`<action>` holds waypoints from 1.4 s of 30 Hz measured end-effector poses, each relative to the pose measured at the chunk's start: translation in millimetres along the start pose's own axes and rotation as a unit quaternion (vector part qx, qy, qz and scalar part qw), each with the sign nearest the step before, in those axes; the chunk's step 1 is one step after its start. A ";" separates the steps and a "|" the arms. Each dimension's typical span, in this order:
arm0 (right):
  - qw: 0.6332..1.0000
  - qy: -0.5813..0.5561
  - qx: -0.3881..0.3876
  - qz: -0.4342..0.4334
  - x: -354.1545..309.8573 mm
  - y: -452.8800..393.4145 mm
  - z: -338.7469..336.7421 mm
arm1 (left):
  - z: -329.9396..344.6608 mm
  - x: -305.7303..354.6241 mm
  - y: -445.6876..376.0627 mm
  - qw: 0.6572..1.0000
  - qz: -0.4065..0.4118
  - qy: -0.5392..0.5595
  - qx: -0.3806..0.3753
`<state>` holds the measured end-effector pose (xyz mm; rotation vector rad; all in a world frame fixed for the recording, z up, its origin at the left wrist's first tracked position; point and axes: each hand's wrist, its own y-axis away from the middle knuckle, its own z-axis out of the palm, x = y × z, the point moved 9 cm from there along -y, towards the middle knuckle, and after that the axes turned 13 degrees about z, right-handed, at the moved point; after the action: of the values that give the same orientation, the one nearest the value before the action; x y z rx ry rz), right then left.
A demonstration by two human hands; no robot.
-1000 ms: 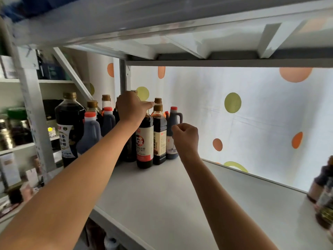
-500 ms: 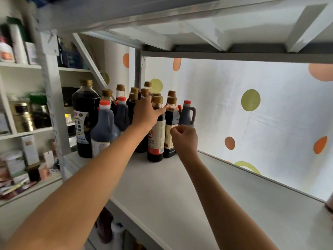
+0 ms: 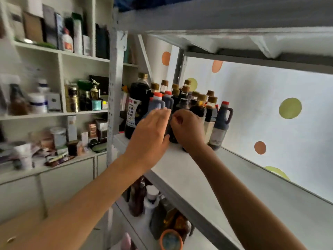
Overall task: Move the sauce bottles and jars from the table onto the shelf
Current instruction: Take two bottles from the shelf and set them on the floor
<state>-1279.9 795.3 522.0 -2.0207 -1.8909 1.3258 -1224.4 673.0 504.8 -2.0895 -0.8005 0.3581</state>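
Since bottles (image 3: 182, 105) stood bunched at shelf (image 3: 207, 181) corner, left hand (image 3: 151, 136) lay flat, steadying; right hand (image 3: 187, 129) clenched, contents unclear.

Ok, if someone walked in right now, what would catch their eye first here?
Most likely the crowd of dark sauce bottles packed into the left back corner of the shelf, with both hands reaching into it. The left hand lies flat with straight fingers against the front bottles, and the right hand is curled beside it. Behind them, the backdrop with coloured dots stands out.
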 end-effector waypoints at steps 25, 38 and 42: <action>0.893 -0.048 -0.360 -0.267 -183.0 313.0 319.9 | -94.0 -167.5 415.0 0.894 -0.399 -0.166 -0.120; 0.761 0.015 -0.618 -0.198 -66.2 572.5 487.7 | 18.1 -136.1 733.1 0.710 -0.670 -0.039 -0.211; 0.710 0.056 -0.681 -0.173 -26.0 652.7 524.7 | 44.9 -112.0 828.1 0.618 -0.768 0.018 -0.168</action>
<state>-1089.8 363.6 -170.6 -1.6277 -3.3513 -0.6206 -989.8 266.3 -187.9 -0.9441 -2.3434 -0.8390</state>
